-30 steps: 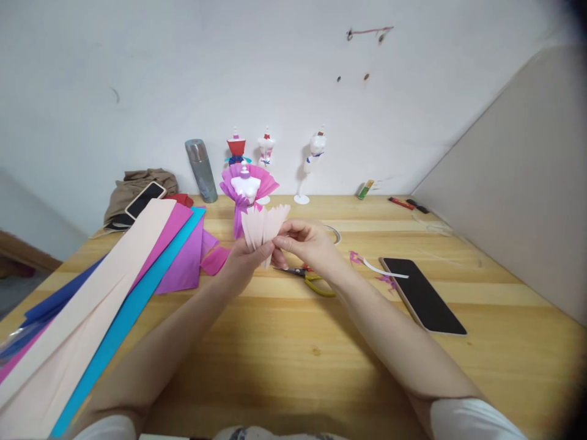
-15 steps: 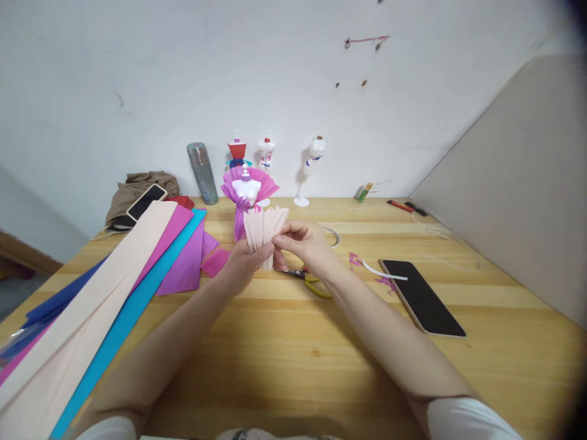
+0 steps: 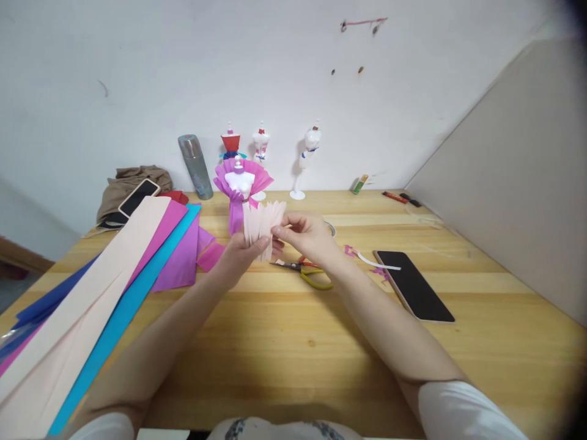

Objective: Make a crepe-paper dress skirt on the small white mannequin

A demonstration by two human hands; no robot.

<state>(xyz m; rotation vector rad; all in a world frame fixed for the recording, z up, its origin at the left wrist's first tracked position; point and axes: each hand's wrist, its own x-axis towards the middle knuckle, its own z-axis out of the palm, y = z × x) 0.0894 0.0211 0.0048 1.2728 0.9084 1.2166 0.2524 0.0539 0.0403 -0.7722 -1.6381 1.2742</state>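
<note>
Pale pink pleated crepe paper (image 3: 261, 223) is held up between my two hands over the table. My left hand (image 3: 238, 256) is closed on its lower left part, with the thumb across the folds. At its right edge my right hand (image 3: 305, 238) pinches the paper between thumb and fingers. Right behind the paper stands a small white dress form (image 3: 239, 182) wrapped in purple and pink crepe paper. Below my right hand lie scissors (image 3: 316, 281) with yellow handles, partly covered by the wrist.
Long crepe paper strips (image 3: 105, 281) cover the left side. A steel flask (image 3: 196, 168) and several more mannequins (image 3: 312, 143) stand by the wall. To the right lie a tablet-like black phone (image 3: 415, 286), a white strip (image 3: 378, 264) and purple scraps (image 3: 351, 250). A tape roll (image 3: 331, 228) is behind my right hand.
The pleated paper is spread slightly wider at the right, where my right hand has shifted its pinch a little. The whole view has moved slightly.
</note>
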